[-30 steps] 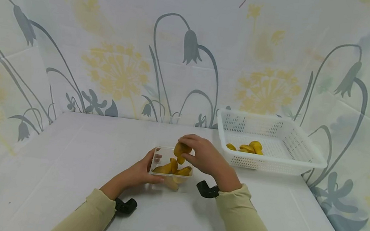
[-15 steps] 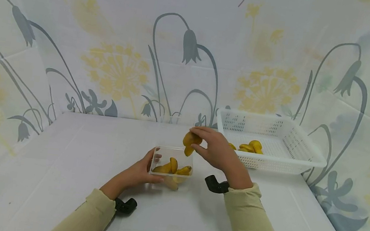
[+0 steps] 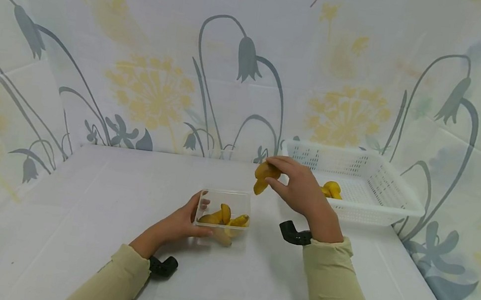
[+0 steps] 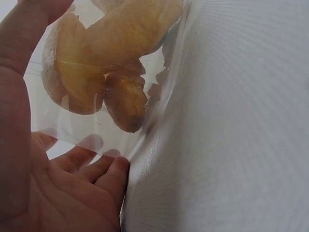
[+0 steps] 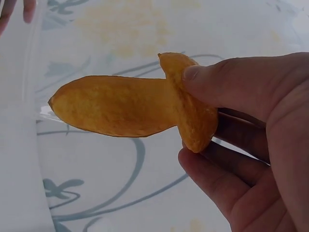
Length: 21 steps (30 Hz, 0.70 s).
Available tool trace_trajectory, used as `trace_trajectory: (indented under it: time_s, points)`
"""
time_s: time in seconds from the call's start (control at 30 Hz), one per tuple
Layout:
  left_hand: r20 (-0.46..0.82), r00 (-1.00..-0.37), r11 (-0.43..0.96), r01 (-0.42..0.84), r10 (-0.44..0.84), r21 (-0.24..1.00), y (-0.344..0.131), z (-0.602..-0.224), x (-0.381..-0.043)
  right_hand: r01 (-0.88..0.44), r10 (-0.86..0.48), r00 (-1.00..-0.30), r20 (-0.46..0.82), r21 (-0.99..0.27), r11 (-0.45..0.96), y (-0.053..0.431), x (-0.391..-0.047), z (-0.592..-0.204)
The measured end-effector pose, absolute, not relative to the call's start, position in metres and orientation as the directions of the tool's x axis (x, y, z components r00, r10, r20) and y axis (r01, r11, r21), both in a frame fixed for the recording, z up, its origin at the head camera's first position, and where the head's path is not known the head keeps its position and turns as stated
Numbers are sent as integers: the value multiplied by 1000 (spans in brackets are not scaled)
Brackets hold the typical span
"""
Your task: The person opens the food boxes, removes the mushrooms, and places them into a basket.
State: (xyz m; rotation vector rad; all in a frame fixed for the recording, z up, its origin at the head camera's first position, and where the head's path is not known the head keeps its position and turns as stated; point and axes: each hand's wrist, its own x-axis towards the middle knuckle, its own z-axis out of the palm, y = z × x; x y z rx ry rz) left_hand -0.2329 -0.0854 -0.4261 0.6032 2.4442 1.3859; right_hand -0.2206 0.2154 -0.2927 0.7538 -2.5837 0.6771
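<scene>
My right hand (image 3: 303,190) pinches a yellow-brown mushroom (image 3: 263,177) by its cap, in the air between the clear box and the white basket. In the right wrist view the thumb presses one side of the cap, and the thick stem of the mushroom (image 5: 116,105) points left. Low on the left side of the clear plastic box (image 3: 226,196), my left hand (image 3: 179,222) grips it with thumb in front and fingers behind. Several yellow mushrooms (image 3: 213,217) lie inside the box. Seen through the wall in the left wrist view, the mushrooms (image 4: 82,63) rest together above the fingers.
A white perforated basket (image 3: 377,207) stands at the back right, with yellow mushrooms (image 3: 332,188) in it, partly hidden by my right hand. Behind the white-covered table (image 3: 99,233) hangs a flower-printed cloth (image 3: 162,50). Black camera mounts (image 3: 163,266) sit on both wrists.
My right hand has lifted the mushroom up and to the right, away from above the clear box toward the basket. The left hand and the box have stayed in place.
</scene>
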Motion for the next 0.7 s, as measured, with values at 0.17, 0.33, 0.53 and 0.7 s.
trace_trajectory:
  time_s: [0.17,0.33,0.53,0.7]
  points:
    - [-29,-881,462,219,472,859,-85,-427,-233,-559,-375,-798,472,-350,752,225,-222,-292]
    - [-33,-879,460,216,475,861,-86,-430,-231,-557,-349,-788,508,-346,755,235,-225,-295]
    - [-38,-889,467,203,457,861,-86,-429,-231,-545,-313,-795,521,-384,745,247,-228,-295]
    - [-29,-886,459,211,462,863,-85,-427,-232,-510,-273,-813,514,-403,760,259,-229,-294]
